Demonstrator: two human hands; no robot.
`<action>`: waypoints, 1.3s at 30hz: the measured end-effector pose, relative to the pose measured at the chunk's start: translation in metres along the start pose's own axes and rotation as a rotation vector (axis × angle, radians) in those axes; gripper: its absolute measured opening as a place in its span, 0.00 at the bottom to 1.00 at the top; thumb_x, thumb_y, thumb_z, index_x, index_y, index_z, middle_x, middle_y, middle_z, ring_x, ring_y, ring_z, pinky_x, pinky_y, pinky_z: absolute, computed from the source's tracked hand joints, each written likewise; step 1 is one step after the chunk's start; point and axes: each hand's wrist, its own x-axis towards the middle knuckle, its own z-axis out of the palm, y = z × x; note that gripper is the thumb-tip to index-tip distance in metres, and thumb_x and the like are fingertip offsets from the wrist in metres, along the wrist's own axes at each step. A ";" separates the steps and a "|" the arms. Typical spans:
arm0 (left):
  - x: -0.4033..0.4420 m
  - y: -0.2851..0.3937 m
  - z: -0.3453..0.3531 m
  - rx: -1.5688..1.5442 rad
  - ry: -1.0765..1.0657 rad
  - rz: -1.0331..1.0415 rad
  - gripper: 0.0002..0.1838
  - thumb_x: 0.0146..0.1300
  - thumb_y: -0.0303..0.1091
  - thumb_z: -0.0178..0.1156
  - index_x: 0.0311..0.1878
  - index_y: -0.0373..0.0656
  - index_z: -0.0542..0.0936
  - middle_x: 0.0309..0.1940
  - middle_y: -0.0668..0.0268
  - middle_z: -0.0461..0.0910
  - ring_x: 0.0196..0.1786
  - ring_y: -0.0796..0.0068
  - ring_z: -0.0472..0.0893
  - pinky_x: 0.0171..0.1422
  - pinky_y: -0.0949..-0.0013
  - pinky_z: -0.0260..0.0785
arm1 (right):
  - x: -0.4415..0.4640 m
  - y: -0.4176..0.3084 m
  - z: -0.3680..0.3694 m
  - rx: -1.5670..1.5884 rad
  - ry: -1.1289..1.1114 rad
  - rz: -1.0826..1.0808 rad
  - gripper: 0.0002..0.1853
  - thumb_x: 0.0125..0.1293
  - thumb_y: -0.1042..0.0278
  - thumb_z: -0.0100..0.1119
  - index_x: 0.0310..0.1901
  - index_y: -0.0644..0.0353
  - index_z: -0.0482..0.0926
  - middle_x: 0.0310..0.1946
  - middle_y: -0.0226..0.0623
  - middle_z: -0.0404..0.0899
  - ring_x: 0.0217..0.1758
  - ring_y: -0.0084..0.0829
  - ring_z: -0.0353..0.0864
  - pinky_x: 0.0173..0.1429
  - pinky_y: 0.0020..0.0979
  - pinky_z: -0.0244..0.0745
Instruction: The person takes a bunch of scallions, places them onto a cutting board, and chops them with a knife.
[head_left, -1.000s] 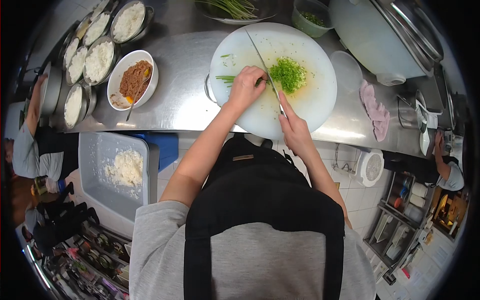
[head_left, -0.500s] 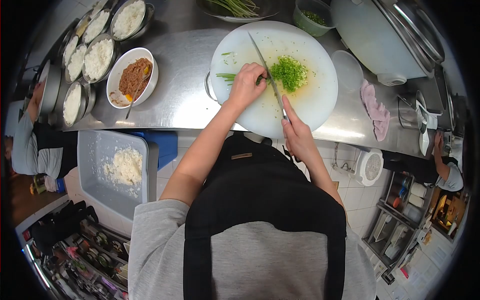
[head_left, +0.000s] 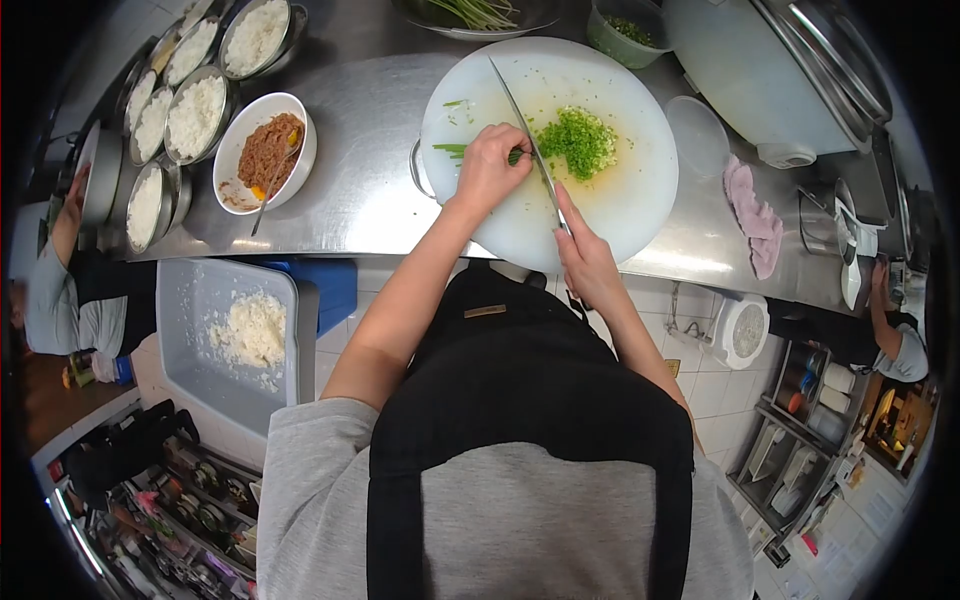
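Observation:
On the round white cutting board (head_left: 600, 225), my left hand (head_left: 490, 165) is closed over a bunch of green onions (head_left: 450, 149), their cut ends poking out to its left. My right hand (head_left: 588, 258) grips the handle of a long knife (head_left: 524, 125). The blade lies slantwise across the board, its edge against my left fingers where the green onions come out. To the right of the blade is a pile of chopped green onion (head_left: 580, 142). A few loose bits (head_left: 453, 104) lie at the board's upper left.
Several metal bowls of rice (head_left: 197, 115) and a white bowl of minced filling with a spoon (head_left: 268, 155) stand left. A grey tub with rice (head_left: 230, 340) sits below the counter. Right are a pink cloth (head_left: 752, 215) and clear lid (head_left: 697, 137). Two other people work at the sides.
The knife and my right hand have shifted slightly left. My left hand stays on the green onions, having moved very little.

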 end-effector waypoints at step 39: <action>0.003 0.005 -0.003 0.001 -0.099 0.044 0.10 0.51 0.27 0.67 0.38 0.38 0.81 0.37 0.60 0.80 0.44 0.56 0.77 0.50 0.59 0.71 | -0.017 -0.013 -0.026 -0.002 0.015 0.041 0.30 0.74 0.67 0.43 0.76 0.43 0.54 0.67 0.55 0.67 0.69 0.52 0.68 0.70 0.37 0.61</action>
